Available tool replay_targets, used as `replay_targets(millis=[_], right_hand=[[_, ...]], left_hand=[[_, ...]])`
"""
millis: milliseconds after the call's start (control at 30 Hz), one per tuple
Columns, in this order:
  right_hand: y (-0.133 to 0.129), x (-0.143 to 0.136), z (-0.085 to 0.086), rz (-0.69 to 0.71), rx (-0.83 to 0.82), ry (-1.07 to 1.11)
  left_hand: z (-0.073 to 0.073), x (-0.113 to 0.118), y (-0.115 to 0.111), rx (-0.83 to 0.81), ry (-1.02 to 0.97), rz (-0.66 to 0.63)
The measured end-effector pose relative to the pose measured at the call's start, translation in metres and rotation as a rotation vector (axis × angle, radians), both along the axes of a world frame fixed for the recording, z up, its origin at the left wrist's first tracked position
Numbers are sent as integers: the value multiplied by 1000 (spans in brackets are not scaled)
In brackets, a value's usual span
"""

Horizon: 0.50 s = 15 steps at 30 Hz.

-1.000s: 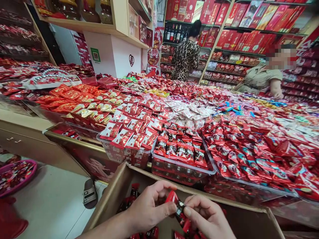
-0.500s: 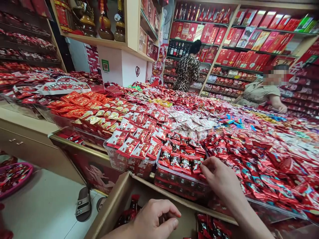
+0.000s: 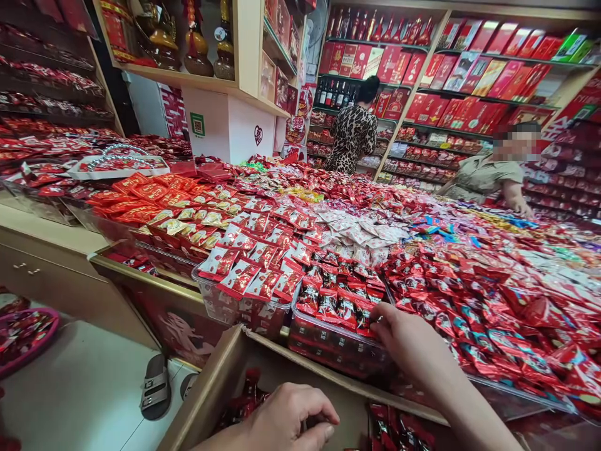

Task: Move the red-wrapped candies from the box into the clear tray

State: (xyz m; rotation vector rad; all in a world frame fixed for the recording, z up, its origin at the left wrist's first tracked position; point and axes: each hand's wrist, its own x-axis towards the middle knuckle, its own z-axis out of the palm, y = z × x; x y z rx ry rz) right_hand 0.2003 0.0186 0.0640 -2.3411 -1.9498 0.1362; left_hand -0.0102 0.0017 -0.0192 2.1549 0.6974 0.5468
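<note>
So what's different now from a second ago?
The red-and-black candy both hands pinched over the cardboard box is no longer between them. The right hand has moved forward to the front right corner of the clear tub, its fingertips at a similar candy. The left hand stays over the box, loosely curled, no candy visible in it. Box, tub and the person in leopard print stayed put.

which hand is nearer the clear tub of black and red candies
Right: the right hand is at the front right corner of the tub; the left hand is farther off, over the cardboard box.
</note>
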Motion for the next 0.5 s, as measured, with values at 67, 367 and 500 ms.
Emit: replay_targets(millis=[67,367,500], right_hand=[[-2,0,0,16,21,-4],[27,-4,-10,310,235,2],[42,-7,-17,415,223,33]], left_hand=[[-1,0,0,14,6,-11],[-2,1,0,46,88,-34],[-1,2,1,48,108,-51]])
